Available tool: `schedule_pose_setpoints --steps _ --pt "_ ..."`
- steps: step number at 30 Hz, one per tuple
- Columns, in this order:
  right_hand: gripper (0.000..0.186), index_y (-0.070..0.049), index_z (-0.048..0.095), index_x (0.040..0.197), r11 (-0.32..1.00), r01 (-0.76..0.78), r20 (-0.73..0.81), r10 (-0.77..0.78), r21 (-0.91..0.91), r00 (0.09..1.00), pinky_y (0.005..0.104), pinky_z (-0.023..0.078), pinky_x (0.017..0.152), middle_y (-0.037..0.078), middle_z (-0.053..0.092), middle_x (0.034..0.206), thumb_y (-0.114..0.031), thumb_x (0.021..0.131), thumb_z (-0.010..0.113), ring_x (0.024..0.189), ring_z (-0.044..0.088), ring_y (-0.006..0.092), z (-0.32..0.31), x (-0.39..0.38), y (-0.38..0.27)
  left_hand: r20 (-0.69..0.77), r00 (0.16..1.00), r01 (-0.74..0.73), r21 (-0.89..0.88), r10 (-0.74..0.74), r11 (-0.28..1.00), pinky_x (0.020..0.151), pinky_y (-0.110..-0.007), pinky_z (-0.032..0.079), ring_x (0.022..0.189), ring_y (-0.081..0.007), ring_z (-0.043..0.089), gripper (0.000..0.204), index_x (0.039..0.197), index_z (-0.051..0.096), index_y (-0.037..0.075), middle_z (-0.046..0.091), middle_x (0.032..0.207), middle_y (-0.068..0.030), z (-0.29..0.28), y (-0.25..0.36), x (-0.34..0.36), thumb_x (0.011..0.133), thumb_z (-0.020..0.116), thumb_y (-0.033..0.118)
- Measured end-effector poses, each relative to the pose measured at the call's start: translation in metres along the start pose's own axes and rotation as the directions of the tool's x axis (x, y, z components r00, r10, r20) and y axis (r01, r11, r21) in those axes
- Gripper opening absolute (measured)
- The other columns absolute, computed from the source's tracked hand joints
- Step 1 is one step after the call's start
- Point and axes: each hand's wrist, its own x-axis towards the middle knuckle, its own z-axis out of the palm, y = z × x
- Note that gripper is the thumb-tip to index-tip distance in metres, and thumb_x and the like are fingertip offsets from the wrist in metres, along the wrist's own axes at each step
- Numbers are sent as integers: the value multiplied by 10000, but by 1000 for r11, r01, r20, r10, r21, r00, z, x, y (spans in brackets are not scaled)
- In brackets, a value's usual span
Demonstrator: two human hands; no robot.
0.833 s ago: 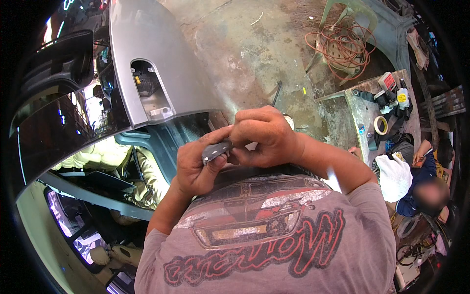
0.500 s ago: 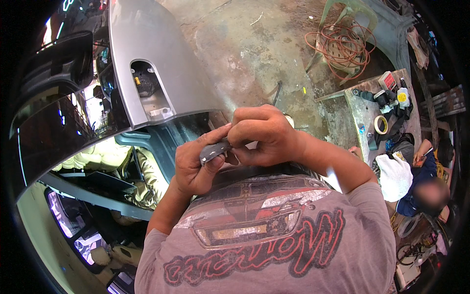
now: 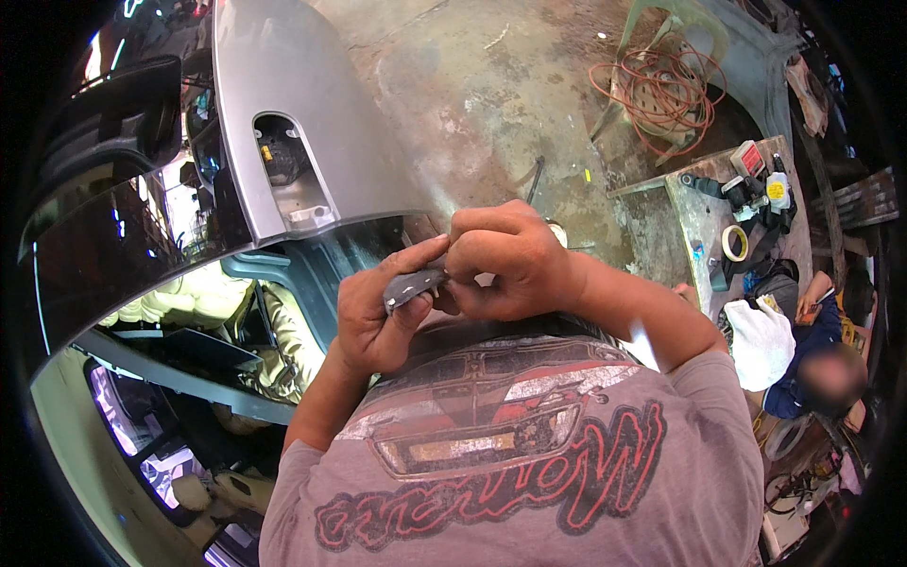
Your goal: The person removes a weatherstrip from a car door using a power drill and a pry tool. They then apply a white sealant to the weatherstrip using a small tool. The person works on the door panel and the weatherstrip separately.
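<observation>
A small dark grey piece with a curved edge and pale specks is held in front of my chest. My left hand is closed on it, the thumb below and the fingers along its top. My right hand pinches at the piece's right end, its fingers curled; what lies between those fingertips is mostly hidden. Just beyond my hands stands a silver car body panel with an oblong opening in it.
At left, the open vehicle shows a grey-blue inner trim. A worn wooden bench at right bears a tape roll and small containers. Coiled orange hose hangs on a green chair. Another person is at far right.
The grey piece is turned slightly in my left hand, and my right fingers have shifted a little at its end. Otherwise everything looks much the same.
</observation>
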Motion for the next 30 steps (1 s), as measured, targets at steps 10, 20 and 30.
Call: schedule_pose_setpoints --steps 10,20,30 --pt "332 -91 654 1112 993 6 -73 3 120 997 396 593 717 138 680 1073 13 816 766 861 721 319 13 7 8 -196 971 64 -332 -135 941 697 -287 572 772 -153 689 491 1451 554 -100 740 1046 -137 10 6 4 1091 599 231" --pt "259 -89 666 1051 997 78 -3 -78 4 997 391 577 635 127 694 1010 -5 822 751 759 706 323 13 26 0 -313 929 85 -336 -197 938 554 -208 394 610 -50 516 324 1170 564 20 610 779 -19 6 21 13 1115 577 338" --pt "218 -67 648 997 996 46 26 -48 72 998 361 546 601 114 668 920 30 810 701 694 666 267 6 28 -5 -248 924 101 -575 -291 812 525 -201 357 599 -52 493 320 1194 547 41 596 815 -11 12 24 13 1134 544 355"
